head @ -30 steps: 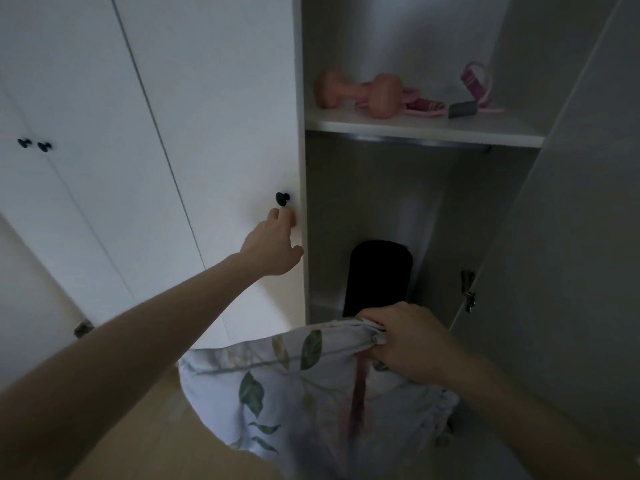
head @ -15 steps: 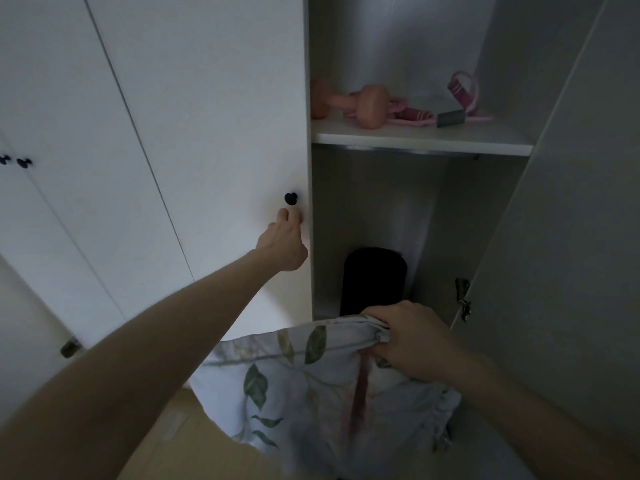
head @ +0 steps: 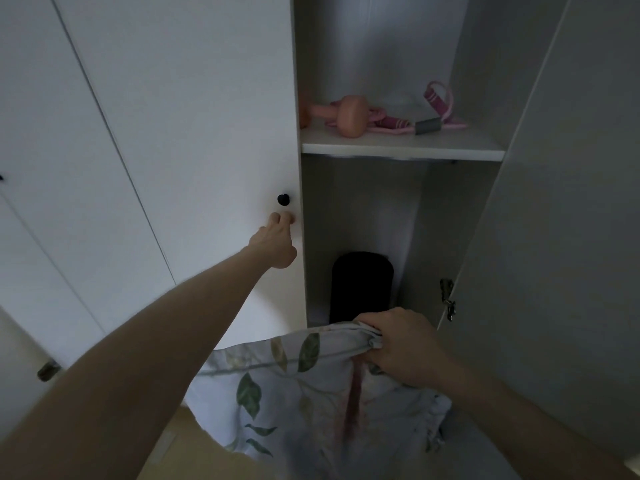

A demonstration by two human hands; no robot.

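My left hand (head: 275, 242) is stretched out to a closed white wardrobe door (head: 194, 133), fingertips just below its small black knob (head: 283, 199) and not around it. My right hand (head: 403, 344) grips a bunched edge of a white cloth with green leaf print (head: 304, 393), which hangs down in front of the open wardrobe compartment.
The right wardrobe door (head: 561, 237) stands open, its hinge (head: 447, 299) showing. A shelf (head: 401, 150) carries a pink dumbbell (head: 349, 114) and pink straps (head: 438, 109). A black rounded object (head: 362, 285) stands in the lower compartment. More closed white doors lie to the left.
My left hand has stayed just under the knob while the view shifted down, so the shelf sits lower in view. My right hand keeps its hold on the cloth.
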